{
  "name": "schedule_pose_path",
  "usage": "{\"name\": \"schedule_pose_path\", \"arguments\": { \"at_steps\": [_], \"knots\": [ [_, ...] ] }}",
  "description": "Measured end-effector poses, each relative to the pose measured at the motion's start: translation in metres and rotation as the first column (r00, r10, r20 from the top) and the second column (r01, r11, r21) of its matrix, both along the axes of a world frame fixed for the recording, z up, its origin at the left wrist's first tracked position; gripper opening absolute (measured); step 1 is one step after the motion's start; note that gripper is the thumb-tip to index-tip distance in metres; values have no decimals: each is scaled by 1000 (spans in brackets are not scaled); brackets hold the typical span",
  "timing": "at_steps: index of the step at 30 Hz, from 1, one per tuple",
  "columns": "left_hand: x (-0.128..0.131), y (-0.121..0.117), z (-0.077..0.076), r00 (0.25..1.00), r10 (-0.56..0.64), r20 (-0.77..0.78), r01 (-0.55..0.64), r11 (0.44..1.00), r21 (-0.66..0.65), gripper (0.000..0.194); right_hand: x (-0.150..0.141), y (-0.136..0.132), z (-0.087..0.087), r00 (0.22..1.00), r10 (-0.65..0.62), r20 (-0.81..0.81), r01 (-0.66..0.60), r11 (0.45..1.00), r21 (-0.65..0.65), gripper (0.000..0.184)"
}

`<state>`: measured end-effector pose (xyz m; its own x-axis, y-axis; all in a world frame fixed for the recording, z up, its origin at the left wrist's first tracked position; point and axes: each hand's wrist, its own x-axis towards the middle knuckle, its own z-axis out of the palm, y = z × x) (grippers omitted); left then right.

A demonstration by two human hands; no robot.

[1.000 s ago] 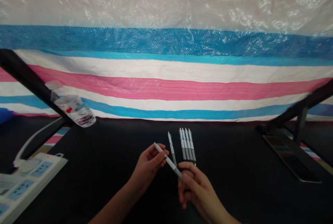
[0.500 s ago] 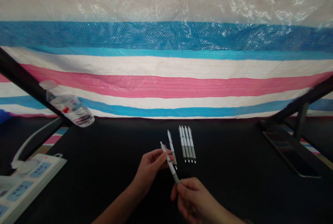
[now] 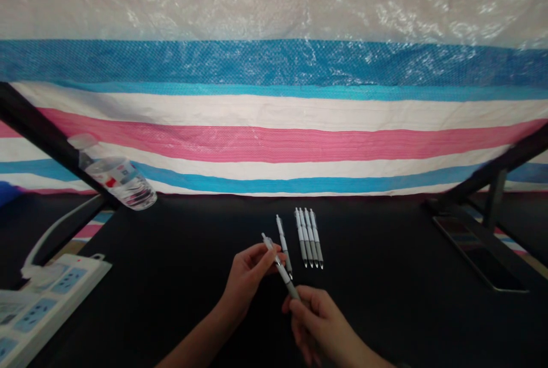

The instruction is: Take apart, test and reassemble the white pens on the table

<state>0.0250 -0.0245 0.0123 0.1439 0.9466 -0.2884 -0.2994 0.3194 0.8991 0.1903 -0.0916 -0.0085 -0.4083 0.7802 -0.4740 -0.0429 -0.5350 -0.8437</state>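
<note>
1. One clear bottle [image 3: 124, 184], apparently holding clear liquid, is at the far left corner of the tabletop [image 3: 180, 254], beside a black bar [image 3: 47, 137].
2. Along the left edge lies a white power strip [image 3: 79, 294] with a plug in it; near the right edge lies a dark phone [image 3: 479, 254].
3. Four pens [image 3: 308, 239] lie side by side mid-tabletop, a lone pen [image 3: 283, 239] just left of them.
4. Left hand [image 3: 248, 276] pinches the held pen [image 3: 281, 270] around its upper half; right hand [image 3: 321, 316] grips its grey end, hiding the tip.
5. Since one second ago, the right hand has moved toward the near edge, uncovering the four pens' tips.
</note>
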Motion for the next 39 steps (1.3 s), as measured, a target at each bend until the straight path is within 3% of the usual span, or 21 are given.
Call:
{"name": "schedule_pose_path", "arguments": {
  "at_steps": [4, 7, 17, 23, 33, 39],
  "knots": [
    [-1, 3, -3, 998, 44, 51, -43, 999, -24, 42, 3, 1, 3, 975, -65, -212, 32, 987, -155, 67],
    [-2, 4, -5, 996, 48, 70, -46, 998, -32, 42, 5, 3, 2, 956, -65, -286, 3, 977, -213, 59],
    [-4, 8, -2, 996, 47, 74, -45, 999, -25, 42, 7, 2, 2, 943, -92, -320, 3, 964, -267, 45],
    [-4, 7, -1, 995, 50, 81, -47, 998, -40, 42, 7, 2, 7, 935, -163, -313, 55, 943, -328, 50],
    [-3, 8, 4, 996, 43, 83, -40, 998, -43, 43, 10, 2, 7, 934, -141, -327, 40, 954, -297, 42],
    [-4, 8, 5, 992, 28, 120, -21, 998, -64, 42, 8, 2, 10, 934, -139, -328, 32, 950, -310, 47]
  ]
}}
